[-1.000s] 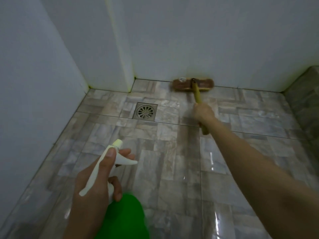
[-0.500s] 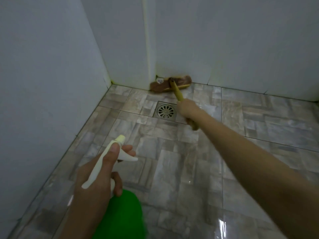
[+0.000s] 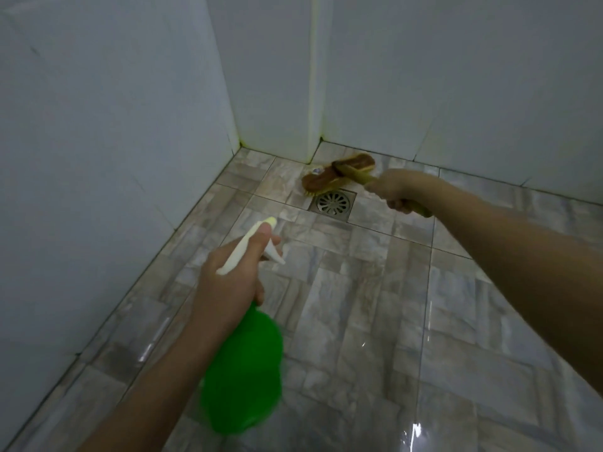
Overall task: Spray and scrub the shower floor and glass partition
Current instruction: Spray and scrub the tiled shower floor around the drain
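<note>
My left hand (image 3: 228,285) grips a green spray bottle (image 3: 244,370) by its neck, thumb along the cream trigger head (image 3: 248,244), nozzle aimed at the far corner. My right hand (image 3: 396,190) holds the yellow handle of a brown scrub brush (image 3: 336,174). The brush head lies on the wet tiled shower floor (image 3: 375,305), just behind the round metal drain (image 3: 332,202), near the wall's protruding corner. No glass partition is visible.
White tiled walls (image 3: 114,141) enclose the floor on the left and at the back, with a jutting corner column (image 3: 313,93). Greenish grime lines the corner joints. The floor near me shines with water.
The brush has slid left and a little toward me, from against the back wall to just behind the drain. My view has swung right and both arms reach farther forward.
</note>
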The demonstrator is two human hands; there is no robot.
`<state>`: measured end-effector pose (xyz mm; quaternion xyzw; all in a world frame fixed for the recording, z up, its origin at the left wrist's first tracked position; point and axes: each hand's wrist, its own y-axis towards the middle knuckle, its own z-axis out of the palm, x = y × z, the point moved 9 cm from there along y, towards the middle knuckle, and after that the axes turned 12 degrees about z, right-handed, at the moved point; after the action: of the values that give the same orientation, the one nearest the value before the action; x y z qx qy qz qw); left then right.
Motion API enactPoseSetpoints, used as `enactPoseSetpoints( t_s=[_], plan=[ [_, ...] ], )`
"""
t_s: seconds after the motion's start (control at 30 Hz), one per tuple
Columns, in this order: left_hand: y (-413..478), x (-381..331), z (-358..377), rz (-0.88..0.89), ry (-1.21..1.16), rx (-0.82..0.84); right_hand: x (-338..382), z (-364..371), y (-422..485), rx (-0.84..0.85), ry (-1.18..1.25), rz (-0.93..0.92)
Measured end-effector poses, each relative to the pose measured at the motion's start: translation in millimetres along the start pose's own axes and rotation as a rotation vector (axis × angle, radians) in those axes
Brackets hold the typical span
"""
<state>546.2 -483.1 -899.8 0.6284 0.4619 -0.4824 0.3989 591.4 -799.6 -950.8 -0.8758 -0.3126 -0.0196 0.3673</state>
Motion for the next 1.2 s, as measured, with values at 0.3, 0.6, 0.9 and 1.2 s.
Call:
enactPoseSetpoints(
  t_s=[0.3, 0.6, 0.9, 1.2],
  plan=[
    [34, 16, 29, -0.179, 0.163, 0.066, -43, 18, -8, -0.106, 0.075, 0.095],
    [36, 16, 39, -0.212, 0.157, 0.055, -47, 9, -5, -0.176, 0.136, 0.045],
    [27, 11, 14, -0.174, 0.106, -0.015, -19, 46, -75, -0.065, -0.352, -0.130],
    [10, 12, -8, -0.087, 0.017, -0.047, 15, 56, -56, -0.146, -0.289, -0.137]
  ],
)
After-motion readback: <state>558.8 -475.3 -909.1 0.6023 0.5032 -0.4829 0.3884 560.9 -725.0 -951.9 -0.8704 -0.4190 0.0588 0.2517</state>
